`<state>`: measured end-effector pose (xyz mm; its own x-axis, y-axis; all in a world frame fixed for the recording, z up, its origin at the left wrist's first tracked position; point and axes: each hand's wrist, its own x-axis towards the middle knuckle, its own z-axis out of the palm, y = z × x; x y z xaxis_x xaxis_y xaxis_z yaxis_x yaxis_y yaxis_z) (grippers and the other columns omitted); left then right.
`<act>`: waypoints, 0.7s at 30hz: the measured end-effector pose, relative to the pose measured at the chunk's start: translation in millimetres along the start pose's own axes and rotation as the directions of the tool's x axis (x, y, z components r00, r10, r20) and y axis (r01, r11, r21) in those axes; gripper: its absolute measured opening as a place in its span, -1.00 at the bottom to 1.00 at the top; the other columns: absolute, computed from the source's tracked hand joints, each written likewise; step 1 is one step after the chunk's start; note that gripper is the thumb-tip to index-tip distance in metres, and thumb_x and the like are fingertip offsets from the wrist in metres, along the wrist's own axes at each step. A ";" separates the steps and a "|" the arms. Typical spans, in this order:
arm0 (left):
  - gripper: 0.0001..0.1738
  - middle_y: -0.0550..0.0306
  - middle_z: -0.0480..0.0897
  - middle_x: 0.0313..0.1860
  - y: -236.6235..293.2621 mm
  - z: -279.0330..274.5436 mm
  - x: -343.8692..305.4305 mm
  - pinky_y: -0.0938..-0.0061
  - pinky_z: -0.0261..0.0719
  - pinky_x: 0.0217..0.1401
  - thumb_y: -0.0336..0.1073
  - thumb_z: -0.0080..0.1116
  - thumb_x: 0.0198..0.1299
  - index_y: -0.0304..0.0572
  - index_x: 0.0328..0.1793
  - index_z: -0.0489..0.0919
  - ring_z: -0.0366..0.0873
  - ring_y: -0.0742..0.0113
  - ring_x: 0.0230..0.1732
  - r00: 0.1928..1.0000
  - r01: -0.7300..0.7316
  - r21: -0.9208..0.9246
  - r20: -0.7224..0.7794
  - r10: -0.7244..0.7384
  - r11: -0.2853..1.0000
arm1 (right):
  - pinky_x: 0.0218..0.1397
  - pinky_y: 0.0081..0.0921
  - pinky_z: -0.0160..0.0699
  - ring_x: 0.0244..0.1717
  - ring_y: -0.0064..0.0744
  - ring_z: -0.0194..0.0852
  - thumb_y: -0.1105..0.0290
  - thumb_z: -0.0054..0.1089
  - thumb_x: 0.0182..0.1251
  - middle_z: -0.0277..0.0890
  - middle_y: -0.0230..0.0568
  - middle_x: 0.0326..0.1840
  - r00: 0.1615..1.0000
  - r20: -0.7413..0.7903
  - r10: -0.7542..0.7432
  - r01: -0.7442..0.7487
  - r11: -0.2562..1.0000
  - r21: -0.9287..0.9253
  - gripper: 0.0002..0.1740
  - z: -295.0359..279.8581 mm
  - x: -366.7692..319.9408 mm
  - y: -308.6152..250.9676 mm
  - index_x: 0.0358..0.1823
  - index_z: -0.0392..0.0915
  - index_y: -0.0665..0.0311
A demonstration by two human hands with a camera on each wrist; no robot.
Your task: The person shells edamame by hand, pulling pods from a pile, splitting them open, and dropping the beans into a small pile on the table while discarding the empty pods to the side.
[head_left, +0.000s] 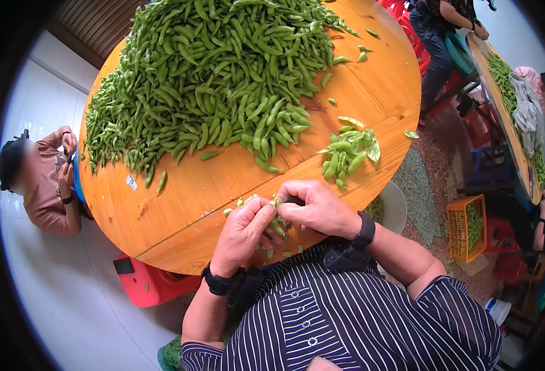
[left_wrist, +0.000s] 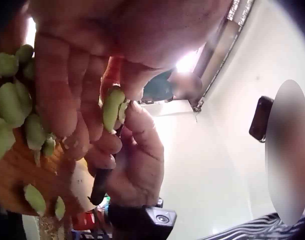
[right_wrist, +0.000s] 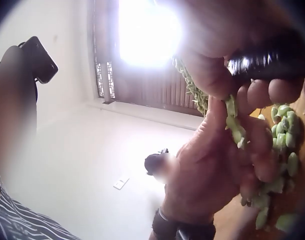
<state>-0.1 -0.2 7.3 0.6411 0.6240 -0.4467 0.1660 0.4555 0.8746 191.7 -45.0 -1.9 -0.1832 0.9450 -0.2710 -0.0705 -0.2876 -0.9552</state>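
Note:
At the near edge of a round wooden table (head_left: 180, 204), my left hand (head_left: 243, 232) pinches a green bean pod (head_left: 277, 215) between thumb and fingers. My right hand (head_left: 314, 207) grips a short dark-handled tool (head_left: 294, 200) and meets the pod at its tip. In the left wrist view the pod (left_wrist: 112, 107) sits at my left fingers (left_wrist: 67, 85), with the dark handle (left_wrist: 100, 187) in the right hand below. The right wrist view shows the handle (right_wrist: 265, 62) in curled fingers above the pod (right_wrist: 235, 125). Several shelled beans (head_left: 272, 247) lie under the hands.
A large heap of pods (head_left: 204, 74) covers the far half of the table, with a small pile (head_left: 346, 151) near my right. A white bowl (head_left: 396, 207), an orange crate (head_left: 467, 226) and a red stool (head_left: 149, 281) stand around. Another person (head_left: 41, 179) sits left.

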 end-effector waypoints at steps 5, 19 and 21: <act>-0.77 0.28 0.61 -0.40 -5.1 -2.3 -2.4 0.68 0.52 -0.49 -0.21 0.02 0.52 -0.23 -0.04 0.55 0.53 0.59 -0.52 0.993 -0.040 -0.035 -0.115 0.036 0.999 | -0.52 -0.63 0.42 -0.55 -0.73 0.38 0.41 0.12 0.28 0.45 -0.48 -0.54 0.996 -0.087 -0.021 0.028 0.997 0.076 -0.87 -1.5 1.2 7.1 -0.30 0.51 0.36; -0.74 0.32 0.60 -0.35 -7.9 9.4 -4.1 0.69 0.52 -0.35 -0.45 0.28 0.27 -0.26 0.04 0.51 0.57 0.62 -0.35 0.980 -0.134 0.023 -0.147 0.136 0.991 | -0.38 -0.53 0.47 -0.45 -0.66 0.41 0.39 0.19 0.20 0.50 -0.42 -0.52 0.981 -0.190 -0.026 0.027 1.000 0.005 -0.80 3.7 0.8 13.0 -0.24 0.53 0.41; -0.72 0.33 0.60 -0.35 -14.7 7.6 -1.7 0.68 0.54 -0.33 -0.47 0.30 0.25 -0.27 0.04 0.51 0.58 0.62 -0.35 0.981 -0.146 0.027 -0.124 0.148 0.989 | -0.39 -0.54 0.47 -0.45 -0.66 0.41 0.40 0.19 0.19 0.51 -0.42 -0.51 0.982 -0.189 -0.032 0.039 0.999 0.036 -0.80 5.0 -0.6 8.9 -0.26 0.54 0.41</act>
<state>2.1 -12.8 -3.4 0.5604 0.7588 -0.3318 0.0908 0.3420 0.9353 186.3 -48.9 -9.6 0.0072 0.9660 -0.2583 -0.1132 -0.2558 -0.9601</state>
